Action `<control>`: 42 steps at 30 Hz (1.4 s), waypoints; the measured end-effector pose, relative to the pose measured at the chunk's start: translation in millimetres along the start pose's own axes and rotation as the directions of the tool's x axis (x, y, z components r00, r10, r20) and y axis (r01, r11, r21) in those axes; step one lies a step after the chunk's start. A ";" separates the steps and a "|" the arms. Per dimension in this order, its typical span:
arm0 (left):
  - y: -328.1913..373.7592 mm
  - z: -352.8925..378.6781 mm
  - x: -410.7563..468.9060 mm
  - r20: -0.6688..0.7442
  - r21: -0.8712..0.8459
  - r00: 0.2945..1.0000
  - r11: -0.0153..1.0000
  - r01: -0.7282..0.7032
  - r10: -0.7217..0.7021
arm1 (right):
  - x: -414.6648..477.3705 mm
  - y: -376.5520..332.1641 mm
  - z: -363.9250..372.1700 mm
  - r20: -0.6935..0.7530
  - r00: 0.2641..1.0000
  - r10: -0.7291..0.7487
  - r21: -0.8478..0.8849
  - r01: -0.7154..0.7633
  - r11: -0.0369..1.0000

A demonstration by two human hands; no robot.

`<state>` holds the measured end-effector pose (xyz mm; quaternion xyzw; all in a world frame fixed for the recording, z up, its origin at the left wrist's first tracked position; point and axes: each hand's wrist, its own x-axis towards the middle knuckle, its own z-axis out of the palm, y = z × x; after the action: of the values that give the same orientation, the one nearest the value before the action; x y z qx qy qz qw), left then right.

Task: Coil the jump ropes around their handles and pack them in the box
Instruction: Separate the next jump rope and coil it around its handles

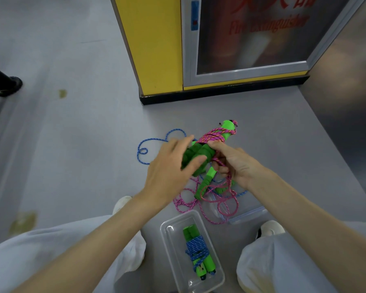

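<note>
My left hand (169,170) grips a pair of green handles (199,154) held above the floor, with pink rope (213,135) coiled round their far end. My right hand (234,163) pinches the pink rope just beside the handles. The loose pink rope (207,205) hangs down in loops on the floor. Other green handles (205,183) lie under my hands, and a loose blue rope (156,142) curls on the floor beyond. A clear plastic box (171,246) between my knees holds one green-handled rope wound in blue cord (197,249).
The box's clear lid (245,215) lies on the grey floor to the right, partly under the rope. A yellow pillar (154,49) and a fire extinguisher cabinet (251,39) stand ahead. A black stand foot (6,83) is at far left. My knees flank the box.
</note>
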<state>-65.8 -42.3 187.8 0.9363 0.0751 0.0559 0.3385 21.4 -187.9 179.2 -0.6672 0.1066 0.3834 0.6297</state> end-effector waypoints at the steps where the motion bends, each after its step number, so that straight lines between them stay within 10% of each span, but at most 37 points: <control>1: 0.9 -3.0 3.8 0.035 -0.147 0.991 0.980 0.131 -0.127 | -0.8 0.8 1.6 0.022 1.000 0.003 -0.013 -0.003 1.000; 6: -2.7 -14.5 10.5 0.655 -0.502 0.678 0.478 0.721 -0.334 | -3.2 1.9 4.7 0.074 0.997 -0.005 -0.107 0.013 0.994; 9: -4.6 -14.8 10.0 0.658 -0.602 0.692 0.343 0.721 -0.298 | -2.6 2.9 3.5 0.106 0.994 -0.001 -0.089 0.011 0.996; 20: -16.5 -19.4 18.1 0.464 -0.638 0.770 0.438 0.634 -0.438 | 2.5 5.9 -1.4 0.121 0.992 -0.036 -0.075 0.045 0.996; 31: -14.6 -7.9 13.6 0.199 -0.508 0.936 0.786 0.351 -0.289 | -1.2 7.0 -0.6 0.186 0.982 0.032 -0.291 0.023 0.957; 42: -9.3 -3.8 7.0 -0.085 0.148 0.986 0.977 0.155 -0.144 | -8.6 1.4 4.8 0.281 0.959 0.025 -0.310 0.066 0.948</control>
<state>-60.4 -31.6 185.1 0.9487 0.1618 0.0589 0.2652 12.8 -186.7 184.1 -0.6991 -0.0540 0.4797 0.5274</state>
